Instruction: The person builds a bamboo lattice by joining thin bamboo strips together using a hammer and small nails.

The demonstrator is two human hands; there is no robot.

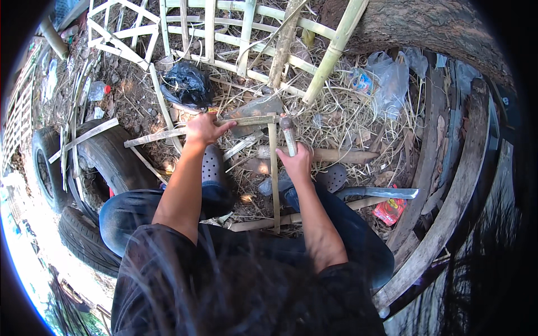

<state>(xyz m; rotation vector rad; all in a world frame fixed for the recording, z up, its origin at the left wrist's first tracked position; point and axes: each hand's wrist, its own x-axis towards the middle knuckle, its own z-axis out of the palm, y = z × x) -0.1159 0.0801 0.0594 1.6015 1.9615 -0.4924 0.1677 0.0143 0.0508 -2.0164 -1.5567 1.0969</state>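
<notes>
My left hand (203,129) is closed around a flat bamboo strip (154,137) that runs sideways in front of me. A second bamboo strip (274,173) meets its right end at roughly a right angle and reaches back toward my lap. My right hand (297,163) grips a hammer (289,137) by its pale handle. The hammer's dark head is right beside the corner where the strips meet; whether it touches them I cannot tell. A flat grey stone (259,109) lies beneath and just beyond that corner. Any nail at the joint is too small to make out.
A bamboo lattice (227,33) stands ahead. A machete (381,192) lies by my right knee, near a red packet (390,210). Old tyres (112,157) are at the left, a black plastic bag (186,84) ahead. Bamboo shavings litter the ground; a tree trunk (420,28) is far right.
</notes>
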